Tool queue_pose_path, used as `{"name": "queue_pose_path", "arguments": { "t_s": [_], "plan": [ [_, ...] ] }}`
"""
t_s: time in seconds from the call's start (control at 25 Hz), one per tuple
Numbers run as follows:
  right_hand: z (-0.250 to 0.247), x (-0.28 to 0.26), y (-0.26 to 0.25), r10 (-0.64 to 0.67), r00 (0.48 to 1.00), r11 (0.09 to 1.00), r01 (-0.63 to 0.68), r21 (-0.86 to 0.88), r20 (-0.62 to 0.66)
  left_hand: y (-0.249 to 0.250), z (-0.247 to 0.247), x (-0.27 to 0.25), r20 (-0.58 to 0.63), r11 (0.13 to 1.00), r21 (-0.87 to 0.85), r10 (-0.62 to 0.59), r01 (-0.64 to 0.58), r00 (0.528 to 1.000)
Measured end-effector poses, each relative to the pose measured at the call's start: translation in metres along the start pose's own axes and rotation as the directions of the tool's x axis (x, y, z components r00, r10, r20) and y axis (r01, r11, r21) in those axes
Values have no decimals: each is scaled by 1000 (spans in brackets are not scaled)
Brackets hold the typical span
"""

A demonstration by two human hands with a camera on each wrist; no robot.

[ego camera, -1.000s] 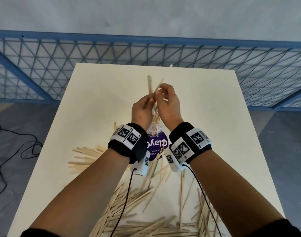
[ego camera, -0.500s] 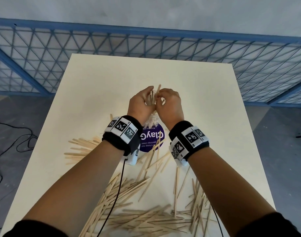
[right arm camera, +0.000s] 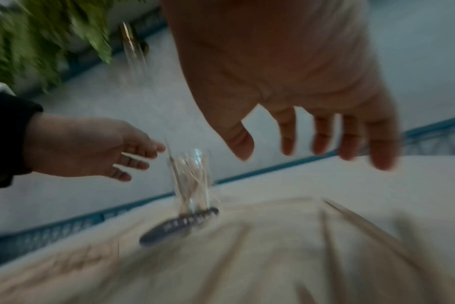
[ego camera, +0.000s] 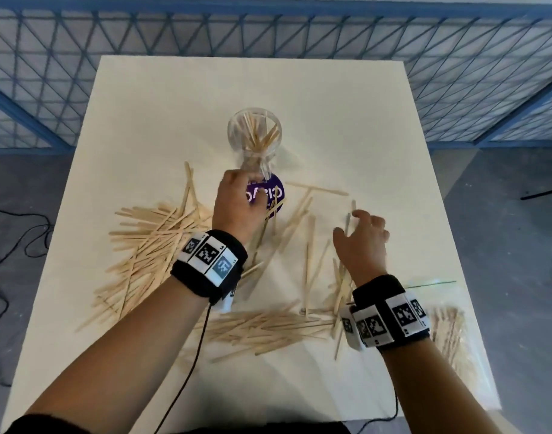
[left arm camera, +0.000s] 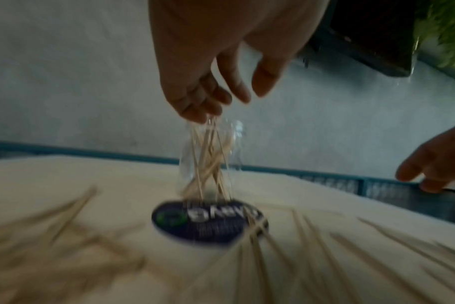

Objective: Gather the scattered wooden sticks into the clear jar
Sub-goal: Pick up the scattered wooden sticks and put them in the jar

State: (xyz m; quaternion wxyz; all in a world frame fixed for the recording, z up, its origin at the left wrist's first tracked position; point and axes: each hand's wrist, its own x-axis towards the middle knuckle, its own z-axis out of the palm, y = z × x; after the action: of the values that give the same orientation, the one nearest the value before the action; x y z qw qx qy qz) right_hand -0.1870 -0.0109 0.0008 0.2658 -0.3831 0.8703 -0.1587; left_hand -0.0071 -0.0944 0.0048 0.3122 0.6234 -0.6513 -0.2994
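Observation:
A clear jar (ego camera: 254, 133) stands upright near the table's middle with several wooden sticks inside; it also shows as the jar (left arm camera: 210, 156) and the jar (right arm camera: 192, 181) in the blurred wrist views. Many wooden sticks (ego camera: 149, 245) lie scattered on the near half of the table. My left hand (ego camera: 237, 205) hovers just in front of the jar, above a purple round lid (ego camera: 273, 195), fingers relaxed and empty (left arm camera: 216, 98). My right hand (ego camera: 362, 239) hangs over loose sticks to the right, fingers spread and empty (right arm camera: 312, 144).
The cream table (ego camera: 331, 104) is bare at its far half. A blue metal fence (ego camera: 268, 29) runs behind it. More sticks (ego camera: 262, 327) pile near the front edge, and a clear plastic bag (ego camera: 450, 327) lies at the front right. Cables trail on the floor at left.
Both hands were together above the jar holding sticks; the sticks now stand in the jar. Both hands have let go and drawn back, the right one moving right and nearer.

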Motion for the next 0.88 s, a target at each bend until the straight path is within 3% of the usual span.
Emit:
{"name": "queue_pose_path", "arguments": {
  "t_s": [0.08, 0.12, 0.16, 0.24, 0.32, 0.48, 0.68, 0.88],
  "plan": [
    [4, -16, 23, 244, 964, 958, -223, -181, 104, -17, 19, -18, 268, 947, 277, -241, 165, 933],
    [6, -23, 30, 318, 939, 933, -284, -221, 134, -23, 26, -25, 334, 900, 402, -315, 168, 888],
    [10, -29, 35, 352, 922, 920, -310, -240, 158, -27, 32, -31, 366, 858, 496, -347, 135, 863],
    [21, -37, 40, 333, 922, 927, -282, -248, 196, -26, 42, -41, 371, 812, 581, -324, 54, 870],
    [37, -40, 37, 289, 935, 937, -231, -263, 207, -21, 51, -46, 353, 796, 606, -280, 10, 893],
    [59, -42, 27, 174, 972, 959, -130, -253, 158, -13, 67, -51, 392, 785, 616, -241, -59, 888],
    [67, -39, 25, 5, 992, 993, 11, -119, 129, -13, 73, -57, 404, 864, 503, -192, -41, 894],
    [60, -41, 27, 174, 975, 969, -145, -199, 137, -12, 78, -59, 420, 864, 503, -214, -30, 882]
  ]
}}
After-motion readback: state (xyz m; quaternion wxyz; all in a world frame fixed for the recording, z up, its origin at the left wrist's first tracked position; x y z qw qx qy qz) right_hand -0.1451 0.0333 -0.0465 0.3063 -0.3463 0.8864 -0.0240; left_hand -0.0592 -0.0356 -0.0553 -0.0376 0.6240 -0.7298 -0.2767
